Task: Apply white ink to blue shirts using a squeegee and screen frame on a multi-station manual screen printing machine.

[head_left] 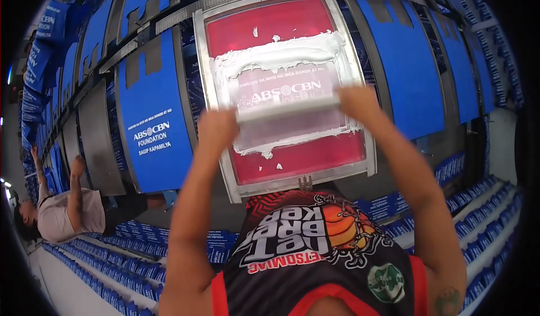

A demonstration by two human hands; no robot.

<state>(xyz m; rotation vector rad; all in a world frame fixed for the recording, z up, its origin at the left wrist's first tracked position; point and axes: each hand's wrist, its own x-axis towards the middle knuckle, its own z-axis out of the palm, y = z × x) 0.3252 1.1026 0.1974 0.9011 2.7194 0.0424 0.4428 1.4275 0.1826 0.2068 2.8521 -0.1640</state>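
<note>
Pale bar (289, 109) lies crosswise over the middle of a metal-framed screen (264, 187), on the see-through window with its lettering. Left hand (218, 127) grips its left end, right hand (360, 105) its right; fingers of both look clenched round it, though blur hides their exact placing. The wide hold probably keeps pressure even along the bar. White paste (281, 51) heaps thickest along the window's far side, a thinner ridge near the wearer; red margins, presumably masked, bound both. Metal fittings at the frame's far and near edges likely serve to locate it. Either side, blue bags (152, 99) lie flat on dark boards, apparently for smoothness. Far left, a co-worker (79, 209) with arms raised.
</note>
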